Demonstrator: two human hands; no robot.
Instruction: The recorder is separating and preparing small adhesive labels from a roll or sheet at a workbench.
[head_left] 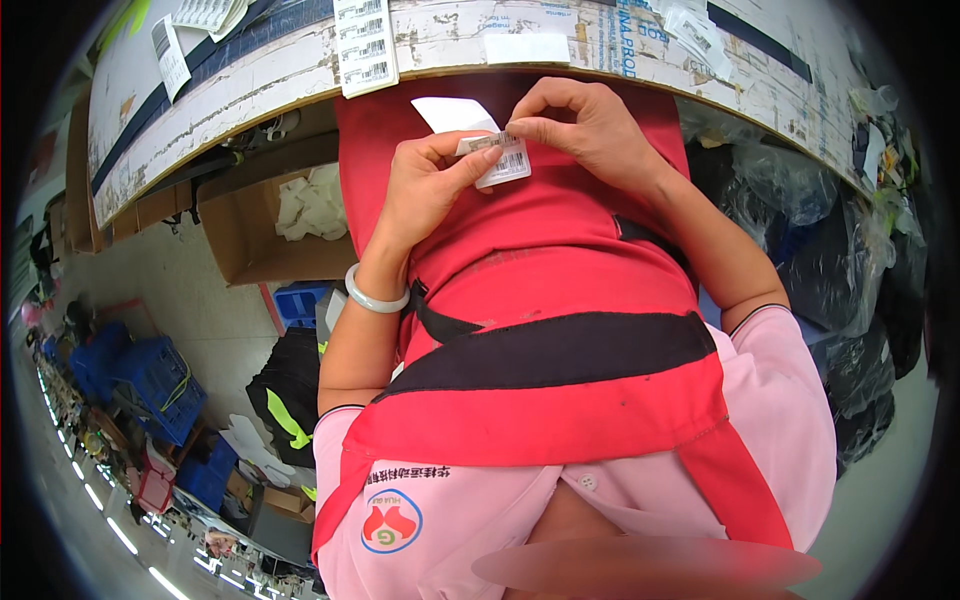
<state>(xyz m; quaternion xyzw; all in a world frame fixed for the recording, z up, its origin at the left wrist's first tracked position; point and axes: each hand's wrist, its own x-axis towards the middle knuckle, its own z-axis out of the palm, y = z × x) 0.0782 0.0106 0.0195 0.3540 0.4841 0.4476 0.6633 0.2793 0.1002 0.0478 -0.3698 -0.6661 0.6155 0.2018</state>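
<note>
- Your left hand [425, 190] is curled nearly shut, its thumb and forefinger pinching the lower left edge of a small white barcode label [497, 157].
- Your right hand [585, 125] is closed to a pinch too, its fingertips [520, 128] gripping the top of the same label from above.
- The label sits between both hands, held in front of your chest over the red apron [560, 260], just below the near edge of the worn white worktable [300, 75].
- A blank white slip [450, 112] lies behind the label, just above your left thumb; whether it is touching the label cannot be told.
- A pale green bangle [375, 297] circles your left wrist.
- On the table, a strip of barcode stickers [365, 45] hangs over the near edge, up and to the left of your hands.
- Below the table on your left, an open cardboard box [275, 225] holds crumpled white material.
- On your right, dark plastic bags [800, 240] are piled under the table.
</note>
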